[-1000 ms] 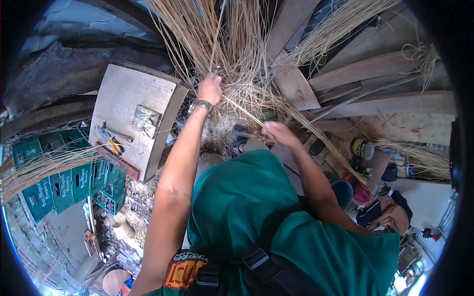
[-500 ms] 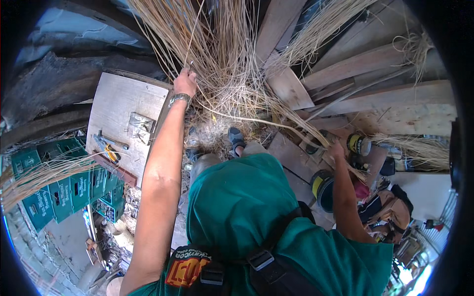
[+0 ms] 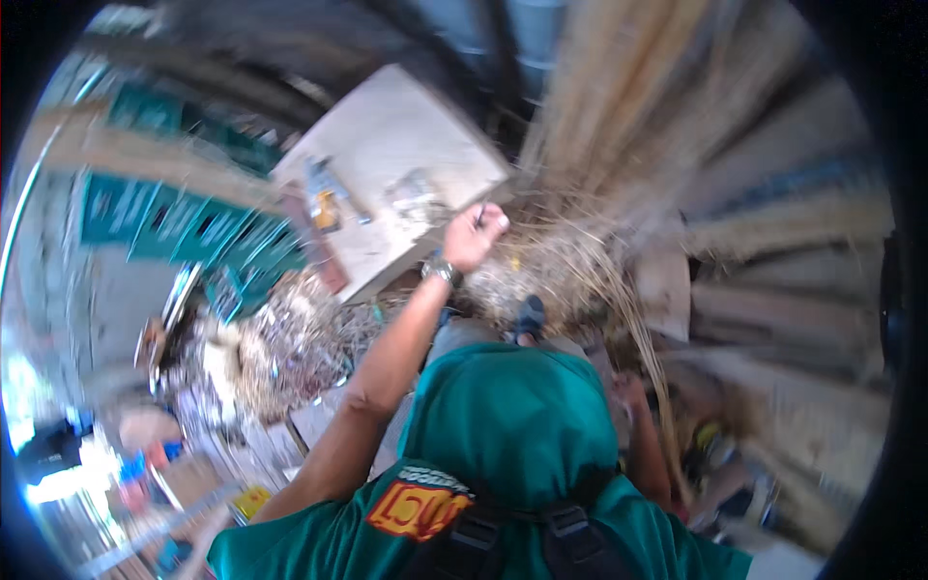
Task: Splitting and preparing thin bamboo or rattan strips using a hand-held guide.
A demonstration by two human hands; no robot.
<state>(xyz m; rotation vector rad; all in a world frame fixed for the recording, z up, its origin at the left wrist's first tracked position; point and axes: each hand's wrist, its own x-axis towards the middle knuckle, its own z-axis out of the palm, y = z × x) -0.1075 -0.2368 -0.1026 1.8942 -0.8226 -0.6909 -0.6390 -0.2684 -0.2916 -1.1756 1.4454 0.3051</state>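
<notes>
Up by the hanging bundle of straw-coloured reeds (image 3: 619, 145), my left hand (image 3: 476, 235) was curled into a fist, and from what the blurred picture showed it was closed around a few thin strands at the lower edge of that bundle, though I could not make out the strands inside my fingers. My wristwatch (image 3: 441, 271) sat just below the fist. My right hand (image 3: 630, 391) was down low by my hip, near a long stalk (image 3: 650, 358) that ran down past it; I could not tell whether it was open or gripping anything.

My judgement was that a hard pull could snap the dry strands or drag more loose from the bundle than I wanted, since they looked tangled where they fanned out over the litter of cuttings (image 3: 541, 271) on the ground. Just beside my fist stood the pale wooden board (image 3: 387, 145), with small tools (image 3: 324, 198) lying on it; a careless swing to that side could knock them off.

Room was tight: the board's edge was close to my left, timber planks (image 3: 764, 309) crowded my right, and my sandalled foot (image 3: 529, 317) stood among the cuttings directly beneath. The freest path seemed to be straight back toward my green shirt (image 3: 512, 425).
</notes>
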